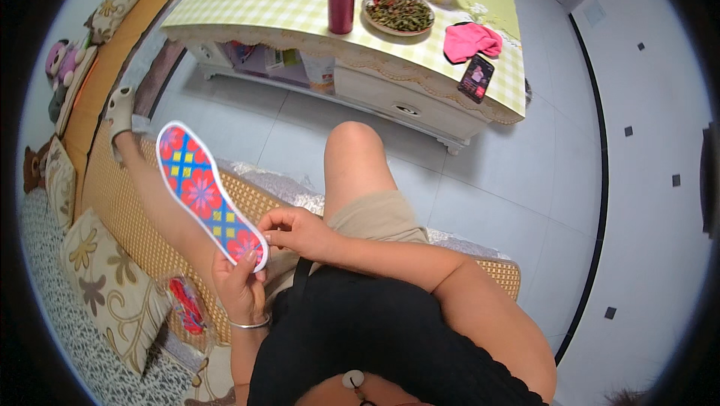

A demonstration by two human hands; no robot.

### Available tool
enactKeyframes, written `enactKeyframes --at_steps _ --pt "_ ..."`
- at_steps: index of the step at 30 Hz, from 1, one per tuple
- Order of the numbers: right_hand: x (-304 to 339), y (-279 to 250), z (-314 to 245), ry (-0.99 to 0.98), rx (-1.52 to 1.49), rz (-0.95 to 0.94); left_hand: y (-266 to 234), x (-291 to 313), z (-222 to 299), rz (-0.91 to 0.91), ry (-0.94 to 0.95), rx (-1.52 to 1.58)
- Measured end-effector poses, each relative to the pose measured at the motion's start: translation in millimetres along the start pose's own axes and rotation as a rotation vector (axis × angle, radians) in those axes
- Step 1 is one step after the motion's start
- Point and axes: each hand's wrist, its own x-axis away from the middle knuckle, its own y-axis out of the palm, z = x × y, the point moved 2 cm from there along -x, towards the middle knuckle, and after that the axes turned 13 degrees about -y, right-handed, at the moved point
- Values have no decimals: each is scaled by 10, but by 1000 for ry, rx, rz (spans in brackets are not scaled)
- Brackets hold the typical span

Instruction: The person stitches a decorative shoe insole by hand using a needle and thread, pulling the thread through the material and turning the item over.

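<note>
- Black top fills the lower edge; just above it the left hand (238, 280) is clamped on the heel end of a flowered embroidered insole (204, 194), held up over the lap.
- Right hand (296, 230) pinches closed at the insole's edge.
- Steady the heel firmly and work close to that pinch.
- Low counter (300, 12) stands well apart.

Raised knee (354, 152) and low table (420, 102) block forward reach.
</note>
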Motion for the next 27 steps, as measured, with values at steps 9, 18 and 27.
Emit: enactKeyframes --at_steps 9,18,27 --pt "13 41 -432 -778 737 -18 3 7 -62 56 171 -260" --pt "100 -986 -1853 -793 -64 538 -492 -82 84 212 242 -653" --pt "305 -1096 -1678 -747 317 815 -268 -59 121 89 101 -302"
